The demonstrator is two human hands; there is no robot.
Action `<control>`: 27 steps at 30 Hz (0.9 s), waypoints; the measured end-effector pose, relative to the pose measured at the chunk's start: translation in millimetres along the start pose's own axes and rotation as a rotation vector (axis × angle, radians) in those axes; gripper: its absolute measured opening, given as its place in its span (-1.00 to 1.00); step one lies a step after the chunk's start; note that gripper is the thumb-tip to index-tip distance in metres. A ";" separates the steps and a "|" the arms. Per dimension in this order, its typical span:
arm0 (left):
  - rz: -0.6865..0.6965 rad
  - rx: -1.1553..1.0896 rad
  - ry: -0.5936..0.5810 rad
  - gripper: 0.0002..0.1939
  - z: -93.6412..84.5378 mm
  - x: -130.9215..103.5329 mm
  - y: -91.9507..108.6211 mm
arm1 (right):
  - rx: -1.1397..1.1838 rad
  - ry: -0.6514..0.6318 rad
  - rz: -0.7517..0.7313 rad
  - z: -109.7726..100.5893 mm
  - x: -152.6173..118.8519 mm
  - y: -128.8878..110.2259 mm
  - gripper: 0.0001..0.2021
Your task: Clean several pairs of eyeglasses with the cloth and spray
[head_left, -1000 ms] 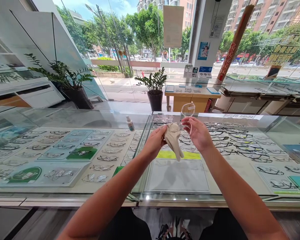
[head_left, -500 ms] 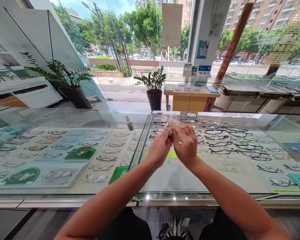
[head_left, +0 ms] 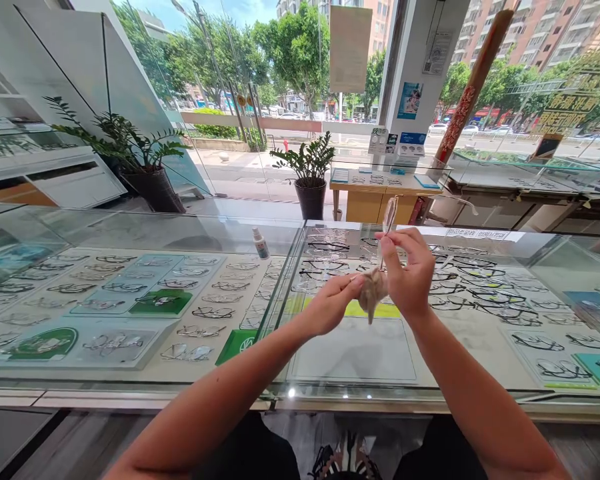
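Above the glass counter, my right hand (head_left: 411, 272) pinches a pair of thin-framed eyeglasses (head_left: 390, 215). The glasses are turned on end, with one lens up and a temple arm reaching out to the right. My left hand (head_left: 334, 305) is closed on a beige-grey cleaning cloth (head_left: 371, 295), whose loose corner hangs down. The cloth sits at the lower end of the glasses, just left of my right hand. Whether a lens lies inside its folds is hidden. A small white spray bottle (head_left: 261, 244) stands on the counter to the left of both hands.
Rows of eyeglasses (head_left: 215, 312) lie inside the glass display counter (head_left: 350, 353) on both sides. Green cards (head_left: 236, 346) lie among them. Beyond the counter are a potted plant (head_left: 310, 197), a small wooden display table (head_left: 365, 203) and large windows.
My hands have drawn apart slightly. The right hand has moved right and turned the glasses on end, so a lens and temple now show. The left hand keeps the cloth, now lower.
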State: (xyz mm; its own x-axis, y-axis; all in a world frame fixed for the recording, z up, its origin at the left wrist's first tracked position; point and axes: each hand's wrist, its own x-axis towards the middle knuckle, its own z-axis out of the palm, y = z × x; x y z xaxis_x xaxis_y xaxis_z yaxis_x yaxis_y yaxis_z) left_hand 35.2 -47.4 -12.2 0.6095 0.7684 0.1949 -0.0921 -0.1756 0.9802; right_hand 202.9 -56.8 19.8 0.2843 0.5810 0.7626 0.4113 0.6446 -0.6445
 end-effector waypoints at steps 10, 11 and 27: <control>-0.298 -0.117 -0.159 -0.38 -0.8 -2.2 0.0 | 0.595 -0.145 0.451 -8.8 18.7 15.0 -0.86; -0.308 -0.137 -0.133 -0.38 -2.0 -1.4 -0.3 | 0.611 -0.146 0.472 -8.7 18.9 13.8 -0.86; -0.305 -0.174 -0.021 -0.41 -14.1 2.7 6.9 | 0.648 -0.313 0.497 -15.3 21.8 8.1 -0.82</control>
State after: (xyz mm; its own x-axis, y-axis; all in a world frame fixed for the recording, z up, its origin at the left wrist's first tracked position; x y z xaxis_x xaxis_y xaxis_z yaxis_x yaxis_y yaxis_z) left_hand 25.1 -37.8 -4.4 0.6457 0.7561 -0.1065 -0.0349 0.1685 0.9851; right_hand 225.7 -46.6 32.1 0.0096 0.9183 0.3958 -0.2972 0.3806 -0.8757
